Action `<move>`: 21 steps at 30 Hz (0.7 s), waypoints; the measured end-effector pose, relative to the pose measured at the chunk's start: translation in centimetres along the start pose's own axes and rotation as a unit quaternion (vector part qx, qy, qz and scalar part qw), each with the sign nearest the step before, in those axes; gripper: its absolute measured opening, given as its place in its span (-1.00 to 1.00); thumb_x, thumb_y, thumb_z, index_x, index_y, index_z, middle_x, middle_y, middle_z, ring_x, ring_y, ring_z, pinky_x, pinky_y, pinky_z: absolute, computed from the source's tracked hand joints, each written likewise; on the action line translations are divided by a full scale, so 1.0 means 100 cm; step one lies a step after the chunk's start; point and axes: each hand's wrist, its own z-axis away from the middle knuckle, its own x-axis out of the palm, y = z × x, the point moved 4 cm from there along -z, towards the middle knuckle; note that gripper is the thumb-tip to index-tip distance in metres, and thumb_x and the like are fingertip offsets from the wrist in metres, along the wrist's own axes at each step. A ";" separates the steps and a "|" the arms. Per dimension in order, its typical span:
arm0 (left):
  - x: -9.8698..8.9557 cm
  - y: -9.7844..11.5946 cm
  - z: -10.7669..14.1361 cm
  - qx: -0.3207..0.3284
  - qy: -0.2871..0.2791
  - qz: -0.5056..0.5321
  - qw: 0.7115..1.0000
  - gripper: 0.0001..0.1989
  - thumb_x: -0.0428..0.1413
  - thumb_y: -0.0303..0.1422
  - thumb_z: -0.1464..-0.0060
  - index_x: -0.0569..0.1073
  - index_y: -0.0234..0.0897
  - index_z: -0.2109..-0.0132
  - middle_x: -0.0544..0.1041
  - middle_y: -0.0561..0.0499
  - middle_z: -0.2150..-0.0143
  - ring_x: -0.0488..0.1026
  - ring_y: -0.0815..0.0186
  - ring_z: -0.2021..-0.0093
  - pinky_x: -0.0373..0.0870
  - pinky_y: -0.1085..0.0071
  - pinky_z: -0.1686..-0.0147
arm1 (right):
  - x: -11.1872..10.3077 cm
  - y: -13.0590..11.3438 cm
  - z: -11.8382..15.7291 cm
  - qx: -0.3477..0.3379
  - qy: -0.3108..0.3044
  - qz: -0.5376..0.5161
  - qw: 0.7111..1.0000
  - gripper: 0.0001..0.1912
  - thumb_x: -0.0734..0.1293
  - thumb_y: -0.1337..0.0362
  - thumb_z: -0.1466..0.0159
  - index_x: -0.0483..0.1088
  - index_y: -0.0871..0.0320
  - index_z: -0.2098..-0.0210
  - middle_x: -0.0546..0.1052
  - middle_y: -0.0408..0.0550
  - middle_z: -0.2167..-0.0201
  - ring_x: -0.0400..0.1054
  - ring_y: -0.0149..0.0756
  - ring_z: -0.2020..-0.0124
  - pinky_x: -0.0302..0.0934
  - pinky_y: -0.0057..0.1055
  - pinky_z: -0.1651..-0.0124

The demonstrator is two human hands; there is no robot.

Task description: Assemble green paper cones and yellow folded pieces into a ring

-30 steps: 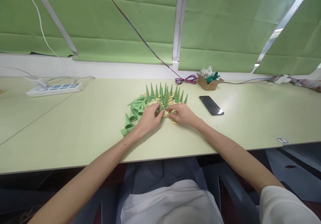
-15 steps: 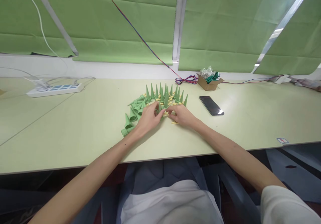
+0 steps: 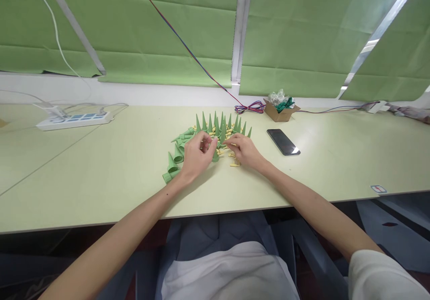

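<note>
Several green plastic cone-shaped pieces [image 3: 204, 123] stand point-up in a cluster on the table, with small yellow pieces [image 3: 234, 155] scattered among and in front of them. My left hand [image 3: 198, 154] hovers at the front left of the cluster, fingers curled and thumb apart, with nothing visible in its grasp. Just beyond that thumb stands one green cone [image 3: 215, 156], partly covered. Opposite it, my right hand [image 3: 246, 151] has its thumb and fingertips pinched together close to the cones; what lies between them is too small to make out.
More green cones [image 3: 172, 162] lie or lean left of my left hand. A black phone [image 3: 283, 141] rests to the right. Behind are a small cardboard box [image 3: 281, 114] with plastic and green material, a bundled red-blue wire [image 3: 250, 107], and a white power strip [image 3: 75, 120] at left.
My hands, close together around a cone before, have drawn apart. The left has moved up and left, its fingers loosening, and a cone stands uncovered beside its thumb. My right hand has risen slightly.
</note>
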 end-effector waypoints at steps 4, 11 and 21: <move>0.005 0.005 0.002 0.056 -0.045 -0.023 0.997 -0.79 0.12 -0.29 -0.19 0.39 -0.25 0.40 0.34 0.11 0.54 0.20 0.41 0.54 0.17 0.42 0.49 | -0.003 -0.002 0.000 0.004 0.043 -0.039 0.998 -0.78 0.25 0.39 -0.38 0.56 0.16 0.15 0.50 0.03 0.21 0.37 -0.30 0.27 0.27 -0.36 0.16; 0.013 -0.001 0.004 0.105 -0.112 -0.054 0.987 -0.86 0.14 -0.34 -0.14 0.49 -0.26 0.37 0.37 0.11 0.55 0.24 0.41 0.54 0.20 0.42 0.45 | -0.007 -0.010 0.002 0.005 0.059 -0.073 0.996 -0.83 0.26 0.27 -0.39 0.49 0.17 0.17 0.48 -0.01 0.19 0.14 -0.49 0.56 0.20 -0.41 0.36; 0.016 -0.003 0.005 0.106 -0.140 -0.073 0.982 -0.81 0.13 -0.30 -0.19 0.55 -0.28 0.33 0.41 0.10 0.56 0.22 0.43 0.57 0.21 0.44 0.46 | -0.006 -0.019 0.004 -0.018 0.042 -0.102 0.994 -0.85 0.28 0.24 -0.35 0.48 0.13 0.23 0.50 -0.03 0.23 0.15 -0.48 0.56 0.18 -0.42 0.40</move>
